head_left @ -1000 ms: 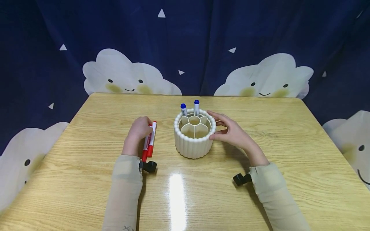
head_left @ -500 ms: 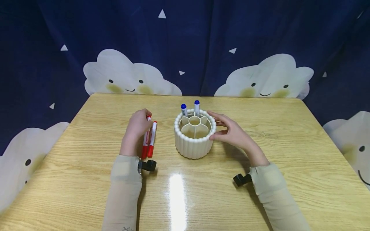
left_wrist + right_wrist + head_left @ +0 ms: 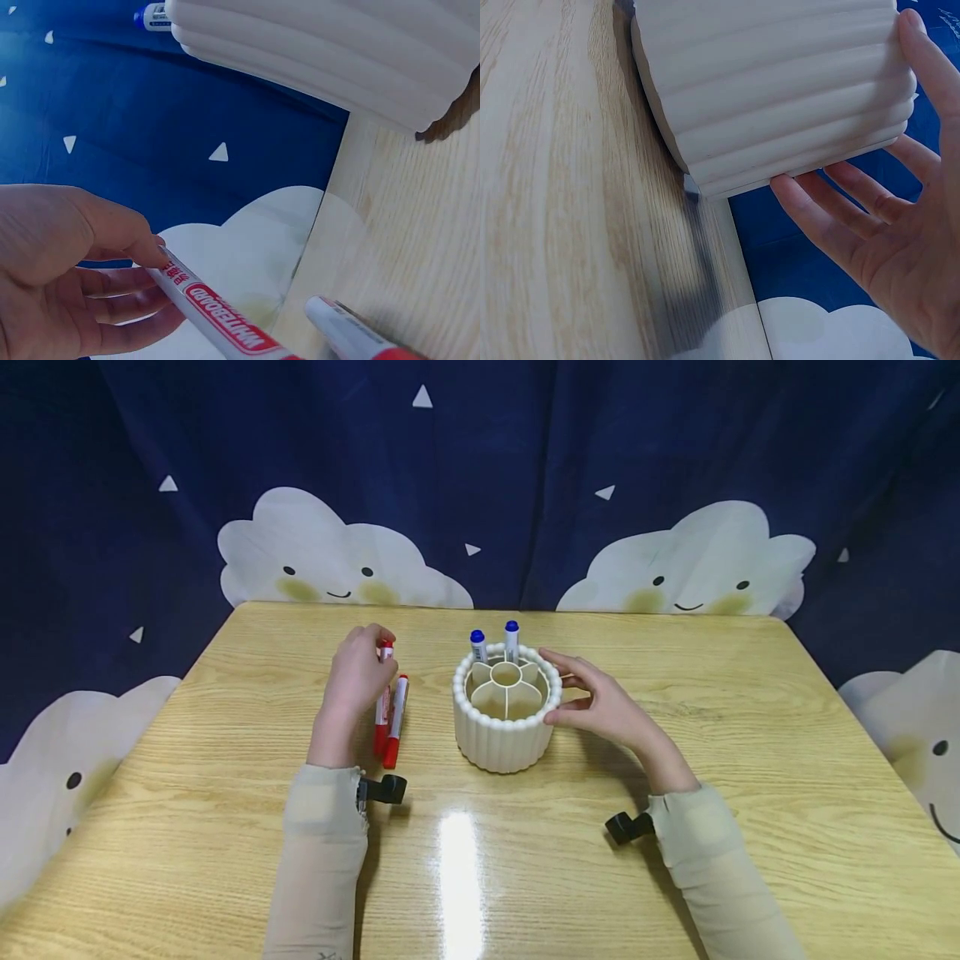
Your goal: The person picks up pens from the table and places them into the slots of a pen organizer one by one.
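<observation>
My left hand [image 3: 357, 672] pinches a red whiteboard marker [image 3: 217, 311] near its upper end, between thumb and fingers. The marker slants with its red cap end down. Just right of it, a second red marker [image 3: 398, 714] lies on the table. Mid-table stands a cream, ribbed pen holder [image 3: 501, 743] with a beaded rim and several compartments. Two blue-capped markers [image 3: 512, 643] stand upright in its back compartments. My right hand [image 3: 598, 697] holds the pen holder from the right, thumb at the front of the rim and fingers round the far side, as the right wrist view also shows.
The wooden table [image 3: 585, 877] ends at a dark blue curtain [image 3: 510, 485] printed with smiling clouds. Small black wrist cameras [image 3: 386, 790] jut out from both sleeves. A bright reflection marks the table's front.
My left hand has moved away toward the table's back, and the pinched red marker has gone up and back with it. The right hand and pen holder have stayed put.
</observation>
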`<action>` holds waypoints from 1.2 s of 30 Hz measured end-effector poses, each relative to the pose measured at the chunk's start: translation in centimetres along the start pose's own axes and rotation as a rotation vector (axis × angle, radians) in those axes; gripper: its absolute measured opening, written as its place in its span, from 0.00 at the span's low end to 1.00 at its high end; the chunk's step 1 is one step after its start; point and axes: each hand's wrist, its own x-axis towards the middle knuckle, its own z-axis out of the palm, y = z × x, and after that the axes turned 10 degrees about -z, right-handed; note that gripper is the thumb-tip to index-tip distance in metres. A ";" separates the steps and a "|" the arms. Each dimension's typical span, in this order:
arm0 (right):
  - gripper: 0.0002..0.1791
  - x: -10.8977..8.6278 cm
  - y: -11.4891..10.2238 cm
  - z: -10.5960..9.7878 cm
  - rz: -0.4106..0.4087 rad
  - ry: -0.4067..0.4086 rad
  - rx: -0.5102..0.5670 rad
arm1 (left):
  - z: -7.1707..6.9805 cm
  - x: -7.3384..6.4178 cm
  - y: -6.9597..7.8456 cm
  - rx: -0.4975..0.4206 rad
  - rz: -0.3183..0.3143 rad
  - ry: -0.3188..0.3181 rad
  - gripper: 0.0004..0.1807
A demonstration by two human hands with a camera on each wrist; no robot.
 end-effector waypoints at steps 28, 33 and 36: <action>0.44 -0.1 0.0 0.1 -0.007 0.006 -0.003 | -1.3 -1.9 3.2 -0.235 0.244 0.285 0.15; 0.44 0.0 0.2 0.0 -0.008 0.002 0.000 | -1.6 -2.5 4.0 -0.280 0.306 0.321 0.14; 0.43 0.0 0.3 0.0 -0.010 0.000 -0.001 | -1.7 -2.8 4.5 -0.304 0.338 0.341 0.14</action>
